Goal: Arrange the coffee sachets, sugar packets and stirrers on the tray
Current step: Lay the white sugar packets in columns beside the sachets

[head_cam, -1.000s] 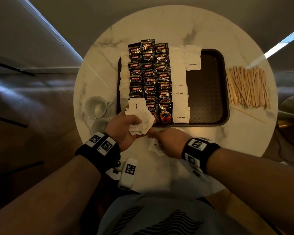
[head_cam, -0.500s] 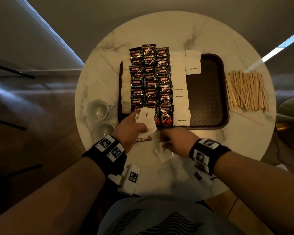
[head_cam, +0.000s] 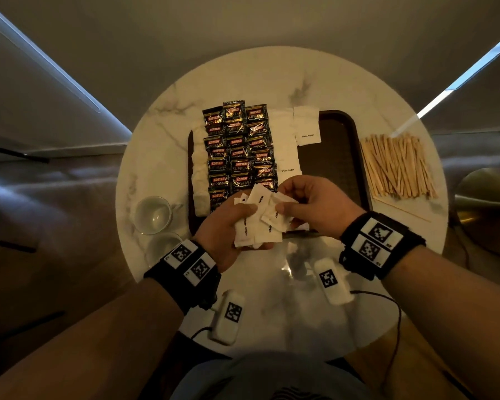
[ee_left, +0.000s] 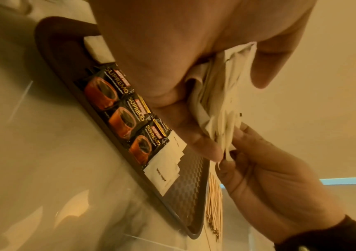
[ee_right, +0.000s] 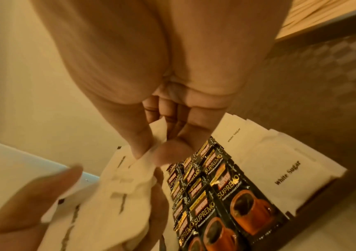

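A dark brown tray (head_cam: 332,168) lies on the round marble table. Rows of black coffee sachets (head_cam: 237,145) fill its left half, with a column of white sugar packets (head_cam: 286,145) beside them and one more packet (head_cam: 307,126) at the far end. My left hand (head_cam: 228,226) grips a bunch of white sugar packets (head_cam: 257,226) over the tray's near edge. My right hand (head_cam: 306,203) pinches one packet (ee_right: 157,135) at the top of that bunch. Wooden stirrers (head_cam: 399,166) lie in a pile on the table right of the tray.
Two glass cups (head_cam: 153,215) stand on the table left of the tray. The tray's right half (head_cam: 329,157) is bare. White tagged devices (head_cam: 332,281) hang on cables at the near table edge. A brass-coloured object (head_cam: 491,209) sits beyond the table on the right.
My right hand has come up from the table near the front edge to the bunch in my left hand and now pinches a packet there. Both hands have moved a little towards the tray.
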Tool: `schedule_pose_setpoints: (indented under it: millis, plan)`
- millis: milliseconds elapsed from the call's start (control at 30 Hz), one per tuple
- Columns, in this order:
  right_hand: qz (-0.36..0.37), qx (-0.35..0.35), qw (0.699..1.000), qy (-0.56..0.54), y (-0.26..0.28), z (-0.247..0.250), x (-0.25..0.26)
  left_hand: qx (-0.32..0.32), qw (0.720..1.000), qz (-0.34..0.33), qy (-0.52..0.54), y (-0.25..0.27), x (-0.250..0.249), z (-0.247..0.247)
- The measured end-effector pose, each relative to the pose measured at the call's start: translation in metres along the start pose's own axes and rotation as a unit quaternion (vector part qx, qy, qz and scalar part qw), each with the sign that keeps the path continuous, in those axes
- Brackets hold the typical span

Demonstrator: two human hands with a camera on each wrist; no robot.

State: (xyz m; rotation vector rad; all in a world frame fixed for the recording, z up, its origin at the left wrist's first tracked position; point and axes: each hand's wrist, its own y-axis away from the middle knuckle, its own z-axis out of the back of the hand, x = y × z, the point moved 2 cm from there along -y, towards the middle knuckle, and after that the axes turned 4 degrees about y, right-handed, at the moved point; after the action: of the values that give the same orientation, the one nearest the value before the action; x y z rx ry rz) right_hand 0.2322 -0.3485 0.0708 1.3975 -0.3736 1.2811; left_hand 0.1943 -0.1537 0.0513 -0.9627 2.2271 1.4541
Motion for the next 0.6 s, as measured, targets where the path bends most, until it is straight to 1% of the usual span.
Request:
schedule_pose_setpoints:
  millis: [33, 100, 167, 233, 300, 400, 467, 533, 567, 600]
  plan:
    - [0.011, -0.014, 1.000, 0.005, -0.002, 0.000, 0.000, -0.006, 1.000, -0.005, -0.018, -0.003, -0.001, -0.003]
    - [0.022, -0.043, 0.999, -0.019, -0.004, -0.001, -0.001, -0.028, 0.999, -0.024, -0.036, -0.009, -0.002, -0.008]
    - [-0.002, -0.058, 0.997, -0.043, -0.005, -0.001, -0.004, -0.048, 0.998, -0.043, -0.021, -0.017, -0.003, -0.010]
    - [-0.041, -0.046, 0.997, -0.045, -0.006, -0.002, -0.007, -0.072, 0.996, -0.055, -0.004, -0.024, -0.008, -0.010]
    - [-0.056, -0.049, 0.993, -0.091, -0.008, -0.002, -0.010, -0.078, 0.995, -0.060, -0.003, -0.031, -0.013, -0.012]
    - [-0.067, -0.085, 0.974, -0.199, -0.015, 0.003, -0.010, -0.075, 0.996, -0.057, -0.003, -0.042, -0.018, -0.013]
    - [-0.064, -0.106, 0.964, -0.236, -0.021, 0.007, -0.009, -0.076, 0.995, -0.059, 0.004, -0.050, -0.022, -0.013]
    - [-0.055, -0.129, 0.949, -0.282, -0.028, 0.011, -0.008, -0.093, 0.993, -0.068, 0.009, -0.058, -0.025, -0.012]
    - [-0.052, -0.138, 0.944, -0.295, -0.031, 0.013, -0.008, -0.104, 0.992, -0.073, 0.011, -0.061, -0.027, -0.012]
    - [-0.051, -0.143, 0.945, -0.289, -0.033, 0.015, -0.007, -0.111, 0.991, -0.078, 0.011, -0.063, -0.029, -0.012]
